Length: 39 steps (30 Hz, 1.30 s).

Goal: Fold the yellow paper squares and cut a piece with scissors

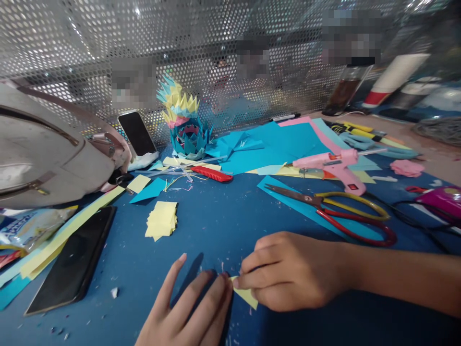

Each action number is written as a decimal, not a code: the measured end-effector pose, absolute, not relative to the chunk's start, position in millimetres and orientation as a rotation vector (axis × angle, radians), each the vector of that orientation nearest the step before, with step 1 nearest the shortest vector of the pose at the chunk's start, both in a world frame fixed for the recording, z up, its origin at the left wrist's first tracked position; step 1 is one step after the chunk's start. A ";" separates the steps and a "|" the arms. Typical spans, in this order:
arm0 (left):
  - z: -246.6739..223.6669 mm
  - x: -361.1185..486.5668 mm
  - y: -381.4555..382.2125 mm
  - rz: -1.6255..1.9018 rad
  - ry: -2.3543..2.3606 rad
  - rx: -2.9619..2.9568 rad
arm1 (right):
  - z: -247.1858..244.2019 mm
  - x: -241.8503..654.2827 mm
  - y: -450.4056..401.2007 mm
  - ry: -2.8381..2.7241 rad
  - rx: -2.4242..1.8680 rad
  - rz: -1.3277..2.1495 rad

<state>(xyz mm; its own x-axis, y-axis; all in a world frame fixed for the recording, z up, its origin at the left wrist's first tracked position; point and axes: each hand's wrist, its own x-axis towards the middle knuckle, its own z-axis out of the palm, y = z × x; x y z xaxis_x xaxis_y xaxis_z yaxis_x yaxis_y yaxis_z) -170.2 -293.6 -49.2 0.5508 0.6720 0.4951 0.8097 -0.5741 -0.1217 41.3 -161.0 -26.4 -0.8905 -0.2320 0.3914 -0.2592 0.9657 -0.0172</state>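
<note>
A small folded piece of yellow paper (246, 294) lies on the blue table between my hands. My right hand (291, 271) is closed, its fingertips pressed on the paper's upper left part. My left hand (194, 310) rests beside the paper's left edge with fingers spread, its fingertips meeting the paper's tip. Above my left hand sits a stack of yellow paper squares (162, 220). Scissors (324, 204) with red and yellow handles lie above my right hand, over a blue paper strip (277, 192).
A pink glue gun (338, 168), a red cutter (212, 173) and blue sheets (277, 142) lie farther back. Behind them stands a folded-paper model (187, 127). A black phone (74, 259), paper strips and a pale bag (46, 144) are at left.
</note>
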 end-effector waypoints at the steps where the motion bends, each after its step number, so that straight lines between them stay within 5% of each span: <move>1: -49.2 -169.7 -293.7 -0.572 -1.217 -2.459 | -26.5 41.3 -161.0 -2.722 0.353 0.099; 23: -55.7 -170.9 -291.9 -0.564 -1.146 -2.494 | -28.2 43.3 -159.6 -2.751 0.322 0.203; 39: -42.9 -177.8 -296.6 -0.413 -1.100 -2.662 | -14.5 60.3 -180.0 -2.916 -0.146 0.142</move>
